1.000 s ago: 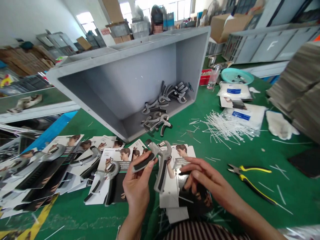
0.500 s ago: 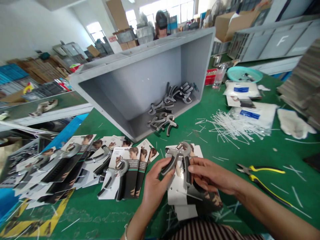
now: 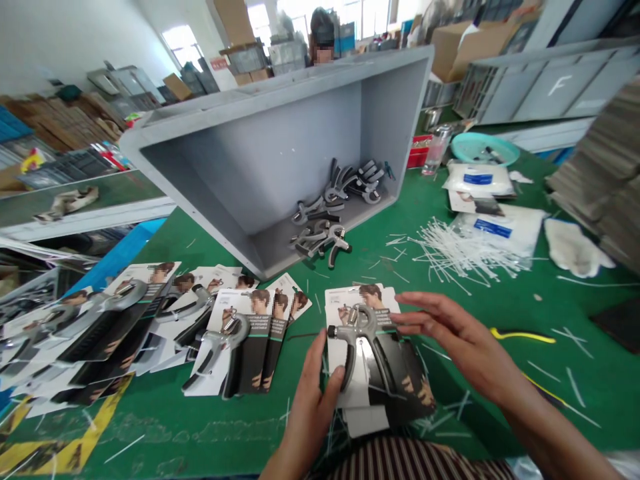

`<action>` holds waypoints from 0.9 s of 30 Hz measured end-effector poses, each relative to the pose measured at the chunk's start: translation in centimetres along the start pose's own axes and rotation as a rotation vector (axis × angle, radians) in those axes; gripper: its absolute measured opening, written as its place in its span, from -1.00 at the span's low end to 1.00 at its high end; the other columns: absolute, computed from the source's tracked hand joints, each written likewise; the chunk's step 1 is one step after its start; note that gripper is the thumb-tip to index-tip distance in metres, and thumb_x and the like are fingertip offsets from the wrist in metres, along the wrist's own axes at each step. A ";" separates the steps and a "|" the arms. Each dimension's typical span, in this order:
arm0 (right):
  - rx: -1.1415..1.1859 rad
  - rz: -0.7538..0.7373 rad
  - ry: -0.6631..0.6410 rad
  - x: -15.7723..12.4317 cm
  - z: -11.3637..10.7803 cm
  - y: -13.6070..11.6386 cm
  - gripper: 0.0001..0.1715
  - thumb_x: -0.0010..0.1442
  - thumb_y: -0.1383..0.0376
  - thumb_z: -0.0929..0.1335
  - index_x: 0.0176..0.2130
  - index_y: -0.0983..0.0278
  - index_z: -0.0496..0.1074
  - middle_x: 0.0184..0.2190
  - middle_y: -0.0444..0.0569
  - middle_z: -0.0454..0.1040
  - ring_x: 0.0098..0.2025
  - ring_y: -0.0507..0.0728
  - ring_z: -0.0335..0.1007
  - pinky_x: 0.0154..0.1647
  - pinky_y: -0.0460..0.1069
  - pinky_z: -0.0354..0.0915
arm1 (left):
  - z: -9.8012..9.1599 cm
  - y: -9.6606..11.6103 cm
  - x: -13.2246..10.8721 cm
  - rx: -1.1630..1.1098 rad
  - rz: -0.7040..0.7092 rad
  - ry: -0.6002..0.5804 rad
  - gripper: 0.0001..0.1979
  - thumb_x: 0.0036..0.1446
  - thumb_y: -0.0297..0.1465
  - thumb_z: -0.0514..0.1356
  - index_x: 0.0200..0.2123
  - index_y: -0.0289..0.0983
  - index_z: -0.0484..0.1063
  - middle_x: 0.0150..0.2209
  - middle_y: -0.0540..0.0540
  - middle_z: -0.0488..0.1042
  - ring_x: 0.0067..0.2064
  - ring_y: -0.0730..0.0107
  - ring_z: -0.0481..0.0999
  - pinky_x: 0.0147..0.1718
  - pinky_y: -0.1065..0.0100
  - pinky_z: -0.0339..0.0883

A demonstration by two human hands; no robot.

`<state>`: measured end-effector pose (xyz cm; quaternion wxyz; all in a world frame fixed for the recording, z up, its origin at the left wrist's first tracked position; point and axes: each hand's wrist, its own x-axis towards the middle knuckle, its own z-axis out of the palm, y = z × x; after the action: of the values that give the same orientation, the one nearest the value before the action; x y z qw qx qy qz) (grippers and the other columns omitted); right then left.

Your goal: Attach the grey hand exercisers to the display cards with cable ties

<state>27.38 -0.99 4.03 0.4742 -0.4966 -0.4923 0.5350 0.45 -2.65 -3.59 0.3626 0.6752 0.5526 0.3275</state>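
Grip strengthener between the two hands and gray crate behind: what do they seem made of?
Grip strengthener: satin gray frame, plastic or coated metal; matte black grips perhaps rubber; shiny coil suggests metal spring. Gray crate: probably molded plastic; dull, smooth walls.

our grey V-shaped, black-handled hand exerciser [image 3: 361, 329] now lies on the white-and-black printed card [image 3: 400, 363], our bare right hand [image 3: 443, 327] lifts off it, our bare left hand [image 3: 315, 400] opens

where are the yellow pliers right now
In the head view they lie on the green table at the right, partly hidden by the right forearm, below the pile of white strips; a yellow handle shows.
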 end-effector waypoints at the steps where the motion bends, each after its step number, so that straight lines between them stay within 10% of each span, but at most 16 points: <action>1: 0.079 -0.013 -0.008 -0.2 0.4 0.0 -0.63 0.38 0.18 0.25 0.14 0.11 0.31 0.16 0.03 0.39 0.11 0.22 0.43 0.13 0.20 0.37 | 0.6 0.0 0.1 -0.015 0.017 -0.031 -0.40 0.28 -0.33 0.11 0.36 -0.09 0.05 0.36 -0.16 0.14 0.37 0.11 0.13 0.31 0.01 0.04; 7: 0.224 -0.064 -0.052 -1.9 2.0 -0.1 -0.53 0.40 0.24 0.22 0.26 -0.03 0.19 0.36 -0.04 0.12 0.04 0.22 0.49 -0.06 0.14 0.50 | 1.2 3.5 1.7 0.058 0.107 0.148 -0.50 0.27 -0.39 0.13 0.26 -0.08 0.22 0.30 -0.15 0.22 0.33 0.11 0.16 0.30 -0.05 0.01; 11: 0.116 -0.017 -0.146 -2.9 2.2 -1.0 -0.45 0.43 0.24 0.17 0.32 -0.12 0.04 0.35 -0.01 0.15 -0.43 0.01 0.56 -0.32 0.03 0.52 | 0.5 7.1 3.3 -0.202 0.118 -0.077 -0.56 0.19 -0.39 0.24 0.14 -0.08 0.36 0.11 -0.09 0.45 0.14 0.20 0.41 0.17 0.13 0.25; 18: -0.013 -0.005 -0.196 -3.3 2.6 -0.8 -0.46 0.44 0.24 0.12 0.32 -0.16 0.00 0.36 -0.03 0.12 -0.53 -0.03 0.49 -0.44 0.01 0.49 | 1.8 8.9 3.8 -0.369 0.034 -0.196 -0.83 0.16 -0.41 0.27 -0.15 -0.19 0.46 -0.21 0.00 0.56 -0.17 0.36 0.52 -0.11 0.36 0.36; 23: -0.624 -0.339 0.065 -3.0 2.0 1.1 -0.54 0.33 0.34 0.26 0.19 0.03 0.27 0.25 -0.02 0.27 0.17 0.25 0.30 0.21 0.26 0.22 | -0.2 6.6 5.3 -0.170 0.104 -0.119 -0.82 0.23 -0.46 0.18 -0.11 -0.18 0.46 -0.13 -0.03 0.53 -0.07 0.34 0.49 -0.01 0.31 0.30; 27: -0.858 -0.340 -0.008 -3.2 2.4 3.2 -0.66 0.23 0.38 0.35 0.00 0.14 0.40 0.26 0.04 0.21 0.27 0.31 0.06 0.24 0.31 0.14 | -0.8 4.8 7.8 -0.044 0.171 -0.085 -0.79 0.28 -0.44 0.12 -0.06 -0.18 0.47 -0.06 -0.08 0.51 0.01 0.29 0.46 0.07 0.21 0.26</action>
<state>25.13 -4.51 1.11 0.3051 -0.5581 -0.7454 0.1993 3.64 4.51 1.25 0.3711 0.7249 0.4701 0.3403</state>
